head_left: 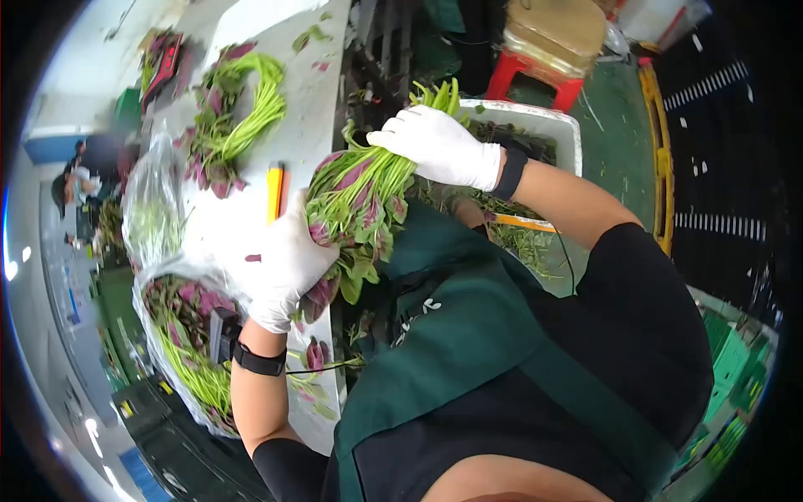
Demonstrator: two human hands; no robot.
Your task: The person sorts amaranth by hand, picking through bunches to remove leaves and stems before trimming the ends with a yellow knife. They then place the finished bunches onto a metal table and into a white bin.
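Observation:
Between my two white-gloved hands is a bunch of leafy greens [361, 188] with green stems and purple-centred leaves. My right hand [437, 146] is wrapped round the stems at the upper end. The leafy end is gripped by my left hand [293, 259], low over the table. An orange-handled knife [275, 192] lies on the metal table [309, 100] just above my left hand. Farther up the table a second bunch [251, 109] lies curved. Beside my left wrist, a clear plastic bag [196, 368] holds more of the same greens.
A white bin [573, 138] with loose greens stands right of the table. Behind it is a red stool [535, 79] with a wrapped cushion. A red device [167, 67] sits at the table's far left. Green crates [728, 368] stand at right. People are visible at far left.

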